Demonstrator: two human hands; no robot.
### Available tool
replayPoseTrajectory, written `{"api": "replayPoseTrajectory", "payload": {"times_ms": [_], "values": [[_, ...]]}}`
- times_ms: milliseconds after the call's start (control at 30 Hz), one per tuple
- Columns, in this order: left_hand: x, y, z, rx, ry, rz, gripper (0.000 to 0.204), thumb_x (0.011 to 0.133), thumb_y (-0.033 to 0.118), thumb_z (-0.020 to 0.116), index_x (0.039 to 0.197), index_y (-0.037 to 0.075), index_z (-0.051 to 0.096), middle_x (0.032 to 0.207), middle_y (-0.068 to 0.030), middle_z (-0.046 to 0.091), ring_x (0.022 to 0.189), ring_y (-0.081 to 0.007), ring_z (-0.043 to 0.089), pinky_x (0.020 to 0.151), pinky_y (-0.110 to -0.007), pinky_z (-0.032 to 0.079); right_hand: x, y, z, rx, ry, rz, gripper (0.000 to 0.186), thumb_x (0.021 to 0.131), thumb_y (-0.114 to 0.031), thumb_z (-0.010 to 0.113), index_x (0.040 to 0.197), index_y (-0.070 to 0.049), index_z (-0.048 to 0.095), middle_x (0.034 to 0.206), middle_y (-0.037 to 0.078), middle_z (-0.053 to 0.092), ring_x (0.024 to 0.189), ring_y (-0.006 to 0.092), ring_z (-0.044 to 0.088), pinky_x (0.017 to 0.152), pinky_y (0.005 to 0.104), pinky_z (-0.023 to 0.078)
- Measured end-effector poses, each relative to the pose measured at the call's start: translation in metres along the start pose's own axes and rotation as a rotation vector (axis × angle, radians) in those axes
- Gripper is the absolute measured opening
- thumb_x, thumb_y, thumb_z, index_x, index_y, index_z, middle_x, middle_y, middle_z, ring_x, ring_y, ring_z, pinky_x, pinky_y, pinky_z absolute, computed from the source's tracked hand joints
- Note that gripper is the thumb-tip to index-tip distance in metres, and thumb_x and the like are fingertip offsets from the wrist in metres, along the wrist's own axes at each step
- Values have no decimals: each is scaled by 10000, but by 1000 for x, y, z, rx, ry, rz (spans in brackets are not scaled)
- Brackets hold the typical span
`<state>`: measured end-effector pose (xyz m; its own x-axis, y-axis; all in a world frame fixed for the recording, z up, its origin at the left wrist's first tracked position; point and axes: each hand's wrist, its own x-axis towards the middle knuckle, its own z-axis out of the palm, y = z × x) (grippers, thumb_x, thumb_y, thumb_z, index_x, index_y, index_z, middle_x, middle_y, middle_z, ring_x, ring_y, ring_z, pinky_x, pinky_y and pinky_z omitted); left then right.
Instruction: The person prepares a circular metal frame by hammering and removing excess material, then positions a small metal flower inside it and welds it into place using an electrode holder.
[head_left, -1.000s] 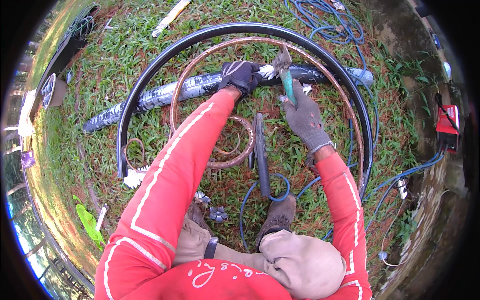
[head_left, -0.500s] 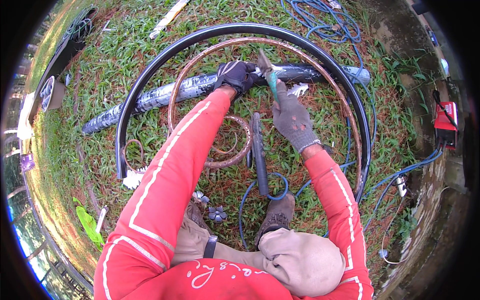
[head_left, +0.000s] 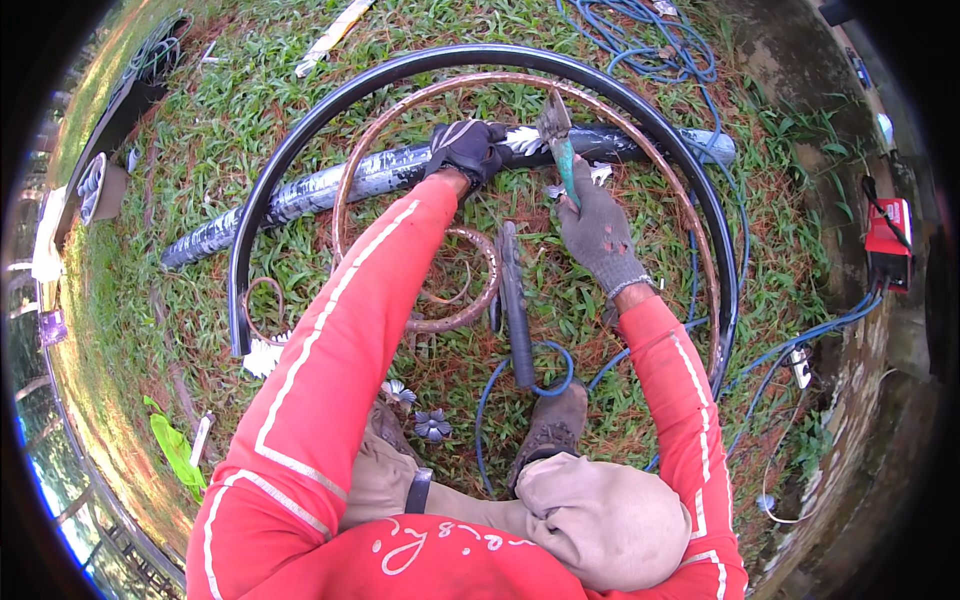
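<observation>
My left hand (head_left: 468, 152), in a dark glove, is closed on a pale, leaf-shaped piece with a jagged edge (head_left: 525, 141), which lies against a long, paint-worn pipe (head_left: 390, 175). My right hand (head_left: 597, 232), in a grey glove with a hole, grips the green handle of a tool with a broad grey metal head (head_left: 554, 118). That head is over the pipe, just right of the leaf-shaped piece; whether it touches cannot be seen. Another pale jagged piece (head_left: 600, 173) lies near the right hand's fingers.
A black curved bar (head_left: 420, 66) and a rusty scrolled rod (head_left: 478, 318) arch around the pipe. A dark bar (head_left: 517, 320) lies before my shoes, near metal flowers (head_left: 432, 426). Blue cable (head_left: 655, 55) runs right to a red machine (head_left: 888, 235) by the wall.
My right hand and the green-handled tool have moved right and slightly down, with the tool's head turned more upright. The leaf-shaped piece shows more. My left hand stays nearly in place.
</observation>
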<state>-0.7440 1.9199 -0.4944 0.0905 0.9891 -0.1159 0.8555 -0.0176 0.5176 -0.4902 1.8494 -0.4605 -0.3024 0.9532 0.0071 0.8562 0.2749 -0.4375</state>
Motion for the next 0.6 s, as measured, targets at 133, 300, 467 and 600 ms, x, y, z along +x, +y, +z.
{"api": "replayPoseTrajectory", "payload": {"times_ms": [133,300,467,600], "values": [[-3,-2,4,67,71,100,460,906,463,817,1295,218,824,1144,-181,810,1042,-399,780,961,-495,597,-2,0,-22,85,-131,65,676,994,-235,669,1627,-76,492,1008,320,757,952,487,761,855,560,591],[-10,-6,-1,129,103,169,360,887,238,731,1227,186,836,1075,-199,805,1016,-427,766,933,-537,589,-66,14,-10,355,114,223,682,1000,-238,721,1638,-120,510,1201,265,774,990,359,791,898,448,598],[2,13,10,-160,202,89,354,852,246,768,1185,169,862,1097,-152,830,1017,-341,797,970,-433,612,-155,86,17,473,161,489,704,1035,-163,700,1683,-73,442,1206,140,762,964,205,747,874,347,592],[-1,28,17,-352,184,-4,401,806,412,843,1139,192,880,1170,-79,840,1060,-273,805,1028,-399,605,-185,121,51,583,113,558,722,1033,-151,700,1691,-47,422,1187,131,743,991,199,718,910,342,577]]}}
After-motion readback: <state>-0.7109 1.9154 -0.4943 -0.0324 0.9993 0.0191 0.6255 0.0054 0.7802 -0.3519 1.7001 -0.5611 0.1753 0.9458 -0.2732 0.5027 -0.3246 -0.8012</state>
